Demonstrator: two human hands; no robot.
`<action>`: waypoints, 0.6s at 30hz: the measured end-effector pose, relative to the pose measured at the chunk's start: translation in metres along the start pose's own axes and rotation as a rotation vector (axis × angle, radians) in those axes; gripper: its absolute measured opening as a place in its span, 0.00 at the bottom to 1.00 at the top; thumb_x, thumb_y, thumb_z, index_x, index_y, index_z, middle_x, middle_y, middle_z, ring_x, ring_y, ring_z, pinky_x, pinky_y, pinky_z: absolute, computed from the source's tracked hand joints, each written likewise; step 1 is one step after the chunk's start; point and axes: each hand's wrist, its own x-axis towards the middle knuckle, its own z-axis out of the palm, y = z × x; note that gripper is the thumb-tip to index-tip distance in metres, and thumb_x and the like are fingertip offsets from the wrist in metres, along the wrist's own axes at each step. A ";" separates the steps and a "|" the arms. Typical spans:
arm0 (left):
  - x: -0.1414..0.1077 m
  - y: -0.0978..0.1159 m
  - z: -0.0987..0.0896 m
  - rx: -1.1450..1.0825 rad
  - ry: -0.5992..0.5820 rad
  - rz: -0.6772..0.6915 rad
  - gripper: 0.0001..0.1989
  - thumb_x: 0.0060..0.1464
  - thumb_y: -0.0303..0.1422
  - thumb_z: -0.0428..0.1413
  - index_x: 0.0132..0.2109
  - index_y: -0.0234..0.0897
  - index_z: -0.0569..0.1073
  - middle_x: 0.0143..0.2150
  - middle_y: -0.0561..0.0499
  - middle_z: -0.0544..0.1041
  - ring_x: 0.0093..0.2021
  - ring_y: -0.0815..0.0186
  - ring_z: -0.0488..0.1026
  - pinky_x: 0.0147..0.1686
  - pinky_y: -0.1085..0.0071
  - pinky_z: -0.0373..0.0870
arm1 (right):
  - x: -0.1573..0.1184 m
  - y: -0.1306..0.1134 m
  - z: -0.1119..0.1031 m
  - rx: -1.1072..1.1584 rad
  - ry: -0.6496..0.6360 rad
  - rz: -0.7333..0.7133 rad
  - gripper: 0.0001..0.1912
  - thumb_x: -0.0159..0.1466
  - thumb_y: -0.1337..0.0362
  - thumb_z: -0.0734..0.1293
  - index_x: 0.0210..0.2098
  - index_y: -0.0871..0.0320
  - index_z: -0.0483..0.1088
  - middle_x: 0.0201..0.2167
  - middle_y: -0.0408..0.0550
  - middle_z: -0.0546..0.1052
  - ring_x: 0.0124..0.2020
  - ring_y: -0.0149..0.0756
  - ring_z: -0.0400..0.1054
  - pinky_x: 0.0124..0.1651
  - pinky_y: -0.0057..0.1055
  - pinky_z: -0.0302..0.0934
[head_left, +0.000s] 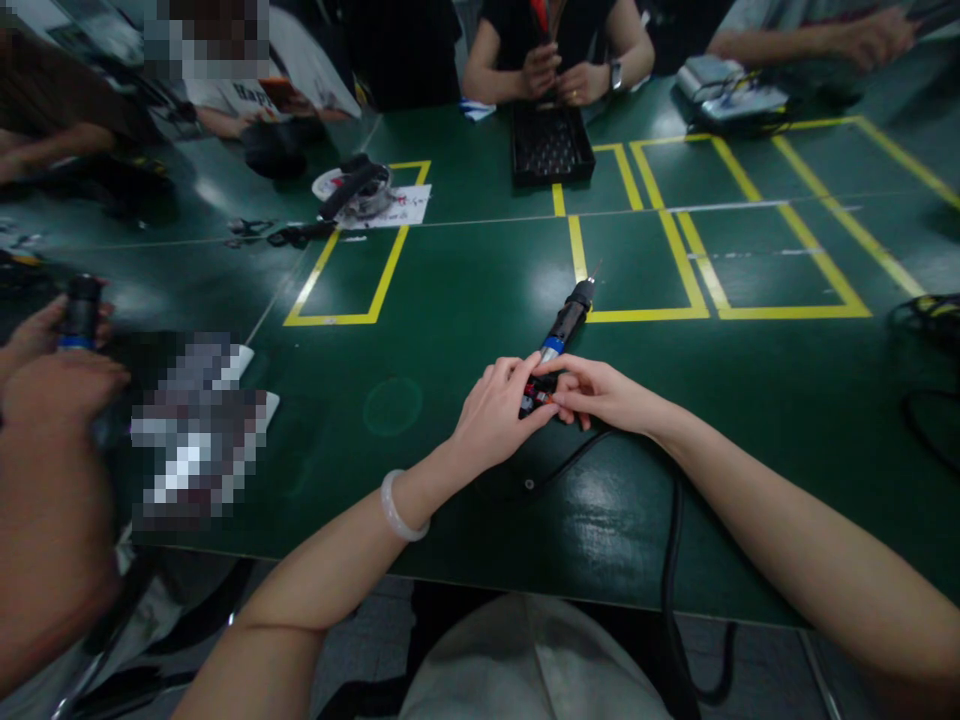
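Observation:
A black cylindrical tool (568, 318) with a blue band and a thin tip lies on the green table, its tip pointing away from me and to the right. My left hand (495, 408) closes over its near end from the left. Around that same end, the fingers of my right hand (589, 390) pinch close to small red and orange parts (537, 396). Exactly what those fingertips grip is too small to make out. A black cable (577, 455) runs on the table just below my hands.
Yellow tape (645, 315) marks rectangles on the table (450, 300). Across from me, a person handles something red above a black tray (553, 160). At left, a co-worker's hands hold a similar tool (81, 310). A thick cable (673, 540) hangs over the near edge.

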 end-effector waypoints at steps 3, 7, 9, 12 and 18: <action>0.001 0.001 0.000 0.009 0.001 0.006 0.33 0.63 0.50 0.49 0.68 0.37 0.58 0.58 0.42 0.67 0.57 0.55 0.66 0.57 0.58 0.64 | 0.001 0.001 -0.002 0.023 0.003 0.001 0.23 0.65 0.60 0.68 0.57 0.58 0.64 0.22 0.37 0.71 0.22 0.28 0.68 0.20 0.21 0.64; 0.001 0.002 -0.001 0.020 -0.010 -0.003 0.33 0.63 0.50 0.50 0.69 0.39 0.57 0.57 0.43 0.66 0.56 0.55 0.65 0.56 0.58 0.64 | 0.002 0.000 -0.008 0.045 0.127 -0.004 0.18 0.65 0.56 0.68 0.50 0.59 0.67 0.19 0.36 0.70 0.18 0.27 0.65 0.19 0.22 0.62; 0.000 0.003 -0.002 0.038 -0.012 0.000 0.34 0.62 0.49 0.51 0.70 0.40 0.56 0.56 0.43 0.66 0.54 0.56 0.66 0.55 0.59 0.65 | 0.003 0.000 -0.012 0.071 0.236 -0.002 0.16 0.64 0.54 0.69 0.44 0.58 0.68 0.17 0.36 0.69 0.17 0.28 0.65 0.18 0.23 0.61; 0.000 0.003 -0.003 0.098 -0.008 0.036 0.34 0.62 0.49 0.51 0.71 0.43 0.55 0.55 0.44 0.66 0.53 0.56 0.66 0.54 0.59 0.65 | 0.004 0.002 -0.017 0.118 0.344 -0.012 0.16 0.62 0.53 0.70 0.38 0.58 0.68 0.17 0.36 0.68 0.17 0.27 0.63 0.18 0.23 0.59; -0.002 -0.001 -0.010 0.277 -0.009 0.079 0.32 0.63 0.46 0.52 0.71 0.47 0.56 0.56 0.43 0.65 0.50 0.56 0.65 0.48 0.60 0.65 | 0.005 0.005 -0.018 0.167 0.377 -0.020 0.16 0.61 0.53 0.71 0.37 0.59 0.69 0.19 0.38 0.69 0.19 0.27 0.64 0.19 0.23 0.59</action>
